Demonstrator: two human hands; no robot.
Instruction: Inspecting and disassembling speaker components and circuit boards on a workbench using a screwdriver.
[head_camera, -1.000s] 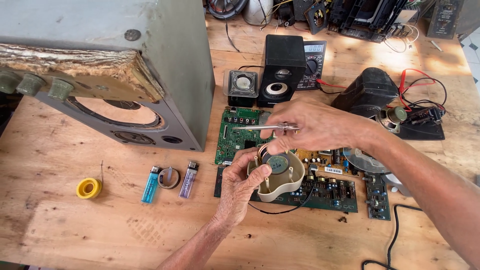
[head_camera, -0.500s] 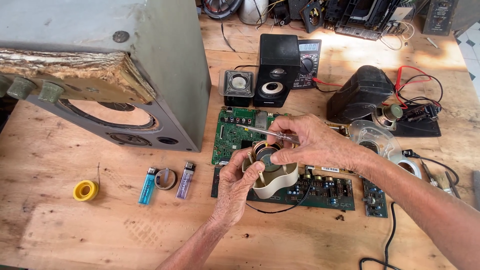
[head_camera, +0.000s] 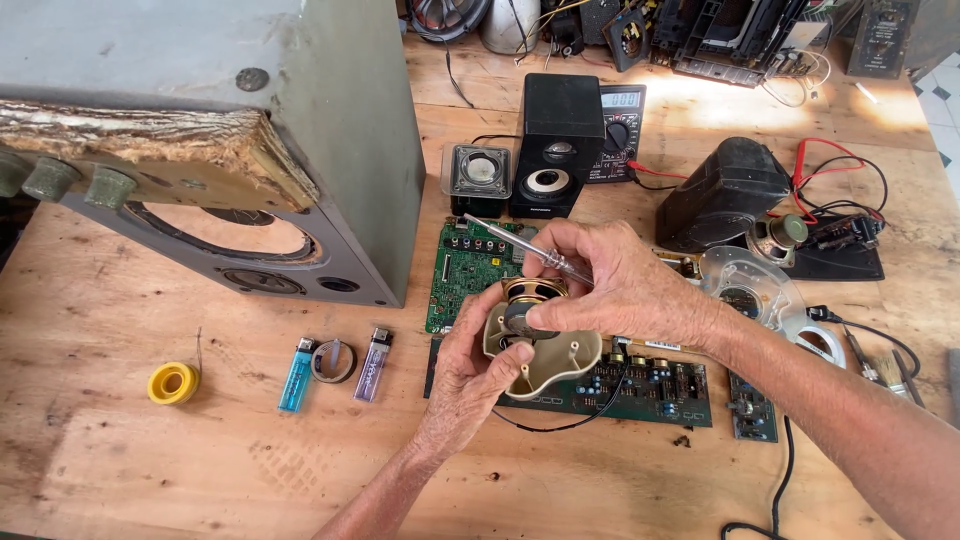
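Head view, left to right: a yellow tape roll (head_camera: 173, 383) lies on the wooden table (head_camera: 120, 460), then a blue lighter (head_camera: 296, 374) and a purple lighter (head_camera: 372, 365) below the big grey speaker cabinet (head_camera: 340, 130). The left hand (head_camera: 470, 375) curls round a beige speaker housing (head_camera: 545, 360) over the green circuit board (head_camera: 470, 270). The right hand (head_camera: 620, 285) pinches a screwdriver (head_camera: 510, 243), its fingers touching the small speaker (head_camera: 530, 300).

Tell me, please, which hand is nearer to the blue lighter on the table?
Left. The left hand holds the beige speaker housing just right of the blue lighter; the right hand, holding a screwdriver, is farther right and higher.
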